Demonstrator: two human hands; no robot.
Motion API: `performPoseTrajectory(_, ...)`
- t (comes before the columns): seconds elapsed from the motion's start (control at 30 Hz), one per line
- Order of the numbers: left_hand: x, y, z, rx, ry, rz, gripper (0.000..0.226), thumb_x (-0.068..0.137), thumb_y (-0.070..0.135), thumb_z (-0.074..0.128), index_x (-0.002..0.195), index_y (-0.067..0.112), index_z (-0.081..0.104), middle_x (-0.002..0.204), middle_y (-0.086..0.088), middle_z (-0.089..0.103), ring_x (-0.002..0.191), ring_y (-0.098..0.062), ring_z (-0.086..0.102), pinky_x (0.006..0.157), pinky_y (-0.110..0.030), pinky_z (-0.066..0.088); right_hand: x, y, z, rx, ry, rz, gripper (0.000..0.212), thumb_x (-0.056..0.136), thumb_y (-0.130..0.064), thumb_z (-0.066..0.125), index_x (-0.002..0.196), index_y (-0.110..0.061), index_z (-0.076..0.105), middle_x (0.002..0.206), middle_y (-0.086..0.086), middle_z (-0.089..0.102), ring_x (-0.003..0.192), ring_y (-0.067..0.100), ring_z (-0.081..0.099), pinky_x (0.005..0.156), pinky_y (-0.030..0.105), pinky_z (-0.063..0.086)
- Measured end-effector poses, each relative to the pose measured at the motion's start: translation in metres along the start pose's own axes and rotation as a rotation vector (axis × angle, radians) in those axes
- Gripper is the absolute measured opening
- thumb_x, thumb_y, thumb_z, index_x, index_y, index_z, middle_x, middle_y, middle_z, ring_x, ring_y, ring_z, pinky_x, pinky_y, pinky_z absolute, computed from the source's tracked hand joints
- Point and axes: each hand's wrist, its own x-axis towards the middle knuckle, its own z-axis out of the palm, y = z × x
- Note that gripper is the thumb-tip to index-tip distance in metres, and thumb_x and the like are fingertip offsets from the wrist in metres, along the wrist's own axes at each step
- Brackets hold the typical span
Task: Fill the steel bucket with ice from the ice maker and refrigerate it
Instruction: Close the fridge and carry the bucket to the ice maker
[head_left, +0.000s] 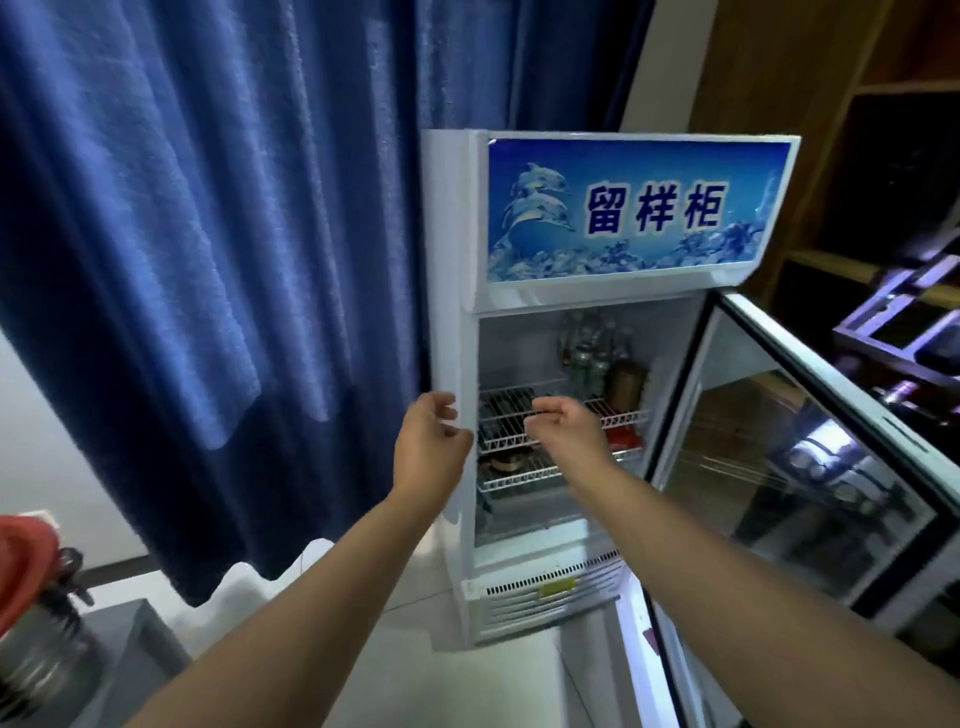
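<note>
Both hands are hovering empty, fingers loosely curled, at the open fridge (452, 260): the left hand (431, 439) by its left frame, the right hand (569, 428) before a wire shelf (618, 410). What is looking like the steel bucket (36, 660), shiny and blurred, is sitting well apart on the grey counter (130, 639).

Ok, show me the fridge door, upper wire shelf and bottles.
fridge door (779, 467), head view, on its glass pane.
upper wire shelf (626, 413), head view, right front end.
bottles (592, 348), head view, middle of the cluster.
</note>
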Motion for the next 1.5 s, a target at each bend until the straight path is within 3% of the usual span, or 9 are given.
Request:
performPoseTrajectory(0.13,-0.004,0.031,0.056,-0.082,-0.109,0.037,0.019,0.082,-0.001,0.060,0.090,0.016,0.059,0.074,-0.002,0.060,0.060,-0.011,0.055,0.047,-0.012,0.045,0.001,0.000,-0.071,-0.037,0.129,-0.055,0.031,0.083,0.002,0.064,0.111,-0.008,0.056,0.084,0.001,0.063,0.087,0.023,0.062,0.081,0.037,0.050)
performPoseTrajectory(0.3,-0.014,0.063,0.126,-0.131,-0.275,0.052,0.015,0.089,0.011,0.062,0.075,0.019,0.061,0.063,-0.003,0.063,0.057,-0.017,0.060,0.051,-0.030,0.052,0.006,-0.006,-0.165,-0.183,0.394,-0.184,0.018,0.081,-0.011,0.066,0.076,-0.029,0.063,0.076,-0.008,0.066,0.074,0.013,0.063,0.063,0.023,0.047)
performPoseTrajectory(0.43,-0.022,0.084,0.181,-0.158,-0.389,0.086,0.022,0.092,0.017,0.059,0.070,0.017,0.062,0.049,0.003,0.056,0.044,-0.014,0.052,0.045,-0.027,0.047,0.017,-0.016,-0.233,-0.256,0.524,-0.191,0.022,0.082,-0.014,0.061,0.064,-0.027,0.064,0.076,-0.002,0.068,0.076,0.019,0.062,0.074,0.033,0.049)
performPoseTrajectory(0.6,-0.036,0.103,0.241,-0.234,-0.468,0.068,0.026,0.094,0.016,0.054,0.071,0.016,0.065,0.053,0.000,0.055,0.039,-0.007,0.049,0.041,-0.019,0.041,0.023,-0.010,-0.302,-0.509,0.601,-0.126,0.015,0.085,-0.016,0.056,0.079,-0.019,0.069,0.084,0.001,0.066,0.087,0.024,0.061,0.071,0.030,0.043)
performPoseTrajectory(0.77,-0.049,0.117,0.281,-0.231,-0.549,0.117,0.023,0.092,0.019,0.056,0.072,0.023,0.065,0.051,0.007,0.059,0.045,-0.006,0.054,0.055,-0.030,0.052,0.024,0.012,-0.345,-0.632,0.579,0.054,0.019,0.083,-0.006,0.055,0.091,-0.014,0.070,0.104,0.009,0.068,0.102,0.028,0.060,0.087,0.032,0.046)
performPoseTrajectory(0.97,-0.052,0.120,0.306,-0.192,-0.580,0.121,0.021,0.092,0.020,0.055,0.074,0.023,0.066,0.063,0.003,0.063,0.059,-0.012,0.058,0.070,-0.040,0.055,0.030,0.024,-0.357,-0.727,0.558,0.092,0.022,0.078,-0.007,0.061,0.070,-0.028,0.065,0.086,-0.003,0.068,0.083,0.019,0.059,0.069,0.026,0.044)
performPoseTrajectory(1.13,-0.057,0.111,0.316,-0.168,-0.598,0.077,0.015,0.091,0.023,0.056,0.080,0.029,0.064,0.080,0.007,0.065,0.079,-0.013,0.063,0.080,-0.038,0.055,0.040,0.026,-0.348,-0.748,0.512,0.053,0.007,0.079,-0.019,0.068,0.077,-0.024,0.072,0.074,-0.006,0.067,0.075,0.014,0.059,0.063,0.024,0.043)
performPoseTrajectory(1.27,-0.049,0.107,0.314,-0.161,-0.558,0.095,0.007,0.088,0.025,0.061,0.090,0.032,0.061,0.090,0.011,0.062,0.084,-0.004,0.060,0.074,-0.023,0.050,0.047,0.026,-0.323,-0.760,0.493,-0.018,0.008,0.081,-0.026,0.069,0.080,-0.020,0.074,0.071,-0.008,0.063,0.068,0.009,0.054,0.049,0.018,0.030)
performPoseTrajectory(1.5,-0.017,0.095,0.277,-0.243,-0.538,-0.107,0.016,0.082,0.019,0.069,0.098,0.019,0.065,0.097,-0.002,0.067,0.086,-0.018,0.063,0.071,-0.028,0.051,0.067,0.026,-0.261,-0.757,0.474,-0.141,0.016,0.083,-0.030,0.071,0.077,-0.016,0.076,0.060,-0.014,0.050,0.056,0.006,0.048,0.046,0.015,0.030)
